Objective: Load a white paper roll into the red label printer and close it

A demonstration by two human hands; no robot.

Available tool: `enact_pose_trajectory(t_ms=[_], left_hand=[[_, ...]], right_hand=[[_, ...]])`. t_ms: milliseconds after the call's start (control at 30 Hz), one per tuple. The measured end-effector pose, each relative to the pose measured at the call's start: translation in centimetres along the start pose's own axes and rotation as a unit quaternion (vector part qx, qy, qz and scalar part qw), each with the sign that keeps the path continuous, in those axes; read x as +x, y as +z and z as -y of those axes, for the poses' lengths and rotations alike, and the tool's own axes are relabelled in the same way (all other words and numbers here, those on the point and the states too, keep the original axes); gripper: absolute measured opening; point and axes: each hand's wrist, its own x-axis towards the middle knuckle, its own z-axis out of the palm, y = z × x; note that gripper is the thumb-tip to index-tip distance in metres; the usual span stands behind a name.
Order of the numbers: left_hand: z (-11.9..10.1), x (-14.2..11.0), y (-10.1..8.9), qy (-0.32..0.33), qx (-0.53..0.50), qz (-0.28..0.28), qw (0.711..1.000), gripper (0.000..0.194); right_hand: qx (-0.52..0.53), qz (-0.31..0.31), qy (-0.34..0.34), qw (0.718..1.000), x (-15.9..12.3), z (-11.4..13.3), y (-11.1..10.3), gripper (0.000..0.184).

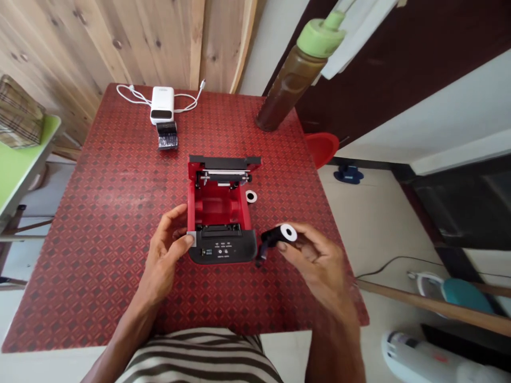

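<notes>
A small red and black label printer (219,207) stands on the patterned red table with its lid raised, so the red roll bay inside shows. My left hand (170,244) grips its front left corner, thumb on the black front panel and fingers at the side wall. To the right of the printer, my right hand (313,252) pinches a black ribbon roll (275,234) with a white core end facing up. A loose black strip hangs from that roll near the printer's right corner. Behind it, a white ring-shaped core end (251,197) shows beside the printer's right wall.
At the back left lie a white power bank (162,103) with a white cable and a crumpled black strip (166,136). A tall brown bottle (293,80) with a green cap stands at the back right. A red stool (322,149) is beyond the table's right edge.
</notes>
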Motion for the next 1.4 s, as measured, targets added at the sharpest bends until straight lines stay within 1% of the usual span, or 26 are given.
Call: enact_pose_trajectory(t_ms=[67,100,200,300,400,567,600,667,700,767,833,900,1000,1100,1167,1267,1333,1400], left_hand=[[0.2,0.1,-0.1,0.004,0.002,-0.001,1.0,0.056],[0.3,0.2,-0.1,0.007,0.003,-0.001,1.0,0.056],[0.5,0.4,-0.2,0.018,0.004,-0.001,1.0,0.055],[0.7,0.5,-0.3,0.025,0.007,0.001,1.0,0.055],[0.6,0.4,-0.3,0.024,0.005,0.001,1.0,0.055],[0.4,0.4,-0.2,0.02,0.009,0.001,1.0,0.055],[0.4,0.4,-0.2,0.019,0.008,0.002,1.0,0.054],[0.3,0.4,-0.1,0.016,0.001,0.002,1.0,0.055],[0.3,0.4,-0.1,0.013,0.0,0.002,1.0,0.055],[0.3,0.4,-0.1,0.011,0.002,0.0,1.0,0.056],[0.4,0.4,-0.2,0.013,0.006,-0.001,1.0,0.056],[0.6,0.4,-0.2,0.016,0.007,-0.001,1.0,0.057],[0.6,0.3,-0.3,0.02,0.006,0.006,1.0,0.054],[0.4,0.2,-0.3,0.018,0.002,0.01,1.0,0.054],[0.3,0.2,-0.2,0.015,0.0,0.009,1.0,0.055],[0.3,0.2,-0.2,0.014,0.005,0.01,1.0,0.058],[0.3,0.2,-0.2,0.012,0.008,0.01,1.0,0.058],[0.4,0.2,-0.2,0.01,0.005,0.011,1.0,0.057]], right_hand=[[-0.017,-0.005,0.029,0.999,-0.4,-1.2,1.0,0.021],[-0.028,-0.001,0.03,0.999,-0.4,-1.5,1.6,0.02],[-0.067,0.027,-0.014,0.997,-0.1,-1.6,3.0,0.018],[-0.105,0.046,-0.06,0.992,0.3,-1.3,3.4,0.018],[-0.122,0.072,-0.062,0.988,0.2,-1.2,3.0,0.021],[-0.108,0.109,-0.014,0.988,-0.3,-1.6,1.5,0.042],[-0.102,0.117,-0.008,0.988,-0.3,-1.7,1.0,0.044],[-0.094,0.124,-0.003,0.988,0.1,-1.8,0.0,0.041],[-0.092,0.118,-0.004,0.989,0.6,-1.8,-0.4,0.038],[-0.098,0.085,-0.017,0.991,1.8,-1.9,-0.8,0.03],[-0.11,0.052,-0.041,0.992,3.5,-2.0,-0.4,0.027],[-0.115,0.05,-0.063,0.99,5.3,-2.1,0.7,0.031],[-0.104,0.074,-0.08,0.989,7.6,-2.4,3.0,0.039],[-0.097,0.073,-0.088,0.989,8.7,-2.8,4.8,0.027],[-0.095,0.062,-0.085,0.99,8.8,-3.0,5.3,0.021],[-0.089,0.033,-0.064,0.993,8.5,-2.9,4.7,0.022],[-0.074,0.009,-0.046,0.996,7.9,-2.3,3.5,0.023],[-0.037,-0.008,-0.033,0.999,7.3,-1.2,1.7,0.024]])
